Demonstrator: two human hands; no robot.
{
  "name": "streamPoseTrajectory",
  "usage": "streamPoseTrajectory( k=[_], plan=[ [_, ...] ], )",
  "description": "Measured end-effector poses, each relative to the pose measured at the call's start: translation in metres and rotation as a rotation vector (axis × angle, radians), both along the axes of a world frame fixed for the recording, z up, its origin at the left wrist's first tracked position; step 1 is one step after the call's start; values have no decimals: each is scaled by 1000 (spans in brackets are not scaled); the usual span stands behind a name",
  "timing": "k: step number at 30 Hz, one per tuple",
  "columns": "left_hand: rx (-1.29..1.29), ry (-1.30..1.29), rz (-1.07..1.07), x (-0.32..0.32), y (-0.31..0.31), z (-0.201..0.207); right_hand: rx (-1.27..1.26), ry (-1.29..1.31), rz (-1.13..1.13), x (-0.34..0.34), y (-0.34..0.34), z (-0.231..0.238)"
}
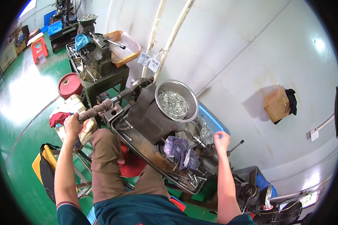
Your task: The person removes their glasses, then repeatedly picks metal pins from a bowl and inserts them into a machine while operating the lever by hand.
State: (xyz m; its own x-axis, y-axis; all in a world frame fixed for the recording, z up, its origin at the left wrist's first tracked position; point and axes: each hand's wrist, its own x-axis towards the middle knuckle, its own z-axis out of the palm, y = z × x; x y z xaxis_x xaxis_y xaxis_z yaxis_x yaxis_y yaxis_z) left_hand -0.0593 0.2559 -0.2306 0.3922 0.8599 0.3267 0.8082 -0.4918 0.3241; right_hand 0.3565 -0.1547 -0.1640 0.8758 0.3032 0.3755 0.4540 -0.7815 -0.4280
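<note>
The person sat astride a small bench machine (154,120), knees to either side of its oily steel tray (139,144), so that both arms could work it at once. The left hand (72,125) was closed around the cloth-wrapped end of a long lever (97,109) that ran out from the left side of the machine; the padding looked meant to spare the palm under repeated pulls, and the handle stood far enough out to give leverage.

The right hand (221,139) hovered at the right end of the machine, fingers pinched together as if around one small metal piece, though whether anything lay in that grip could not be made out. It was just beside the heap of bright small parts (204,131) spilling there, next to the blue bin (214,122) behind the machine.

On top of the machine sat a steel bowl (176,100) full of short silvery pins, raised and tilted toward the operator, probably so that stock stayed within easy reach. A crumpled purple rag (180,150) lay on the tray in front of the machine, handy for wiping oil, with loose tools beyond it.

Left of the machine, farther along the green floor (26,97), stood a second, similar machine (97,48) with an orange tray (122,48) and a red stool (39,48).
</note>
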Motion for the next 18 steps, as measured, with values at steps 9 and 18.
streamPoseTrajectory(
  k=[9, 18],
  plan=[
    [4, 3, 77, 3, -13, 1, 54, 372, 270, -30, 107, -23],
    [-55, -41, 91, 7, -64, -6, -125, 375, 259, -44, 97, -22]
  ],
)
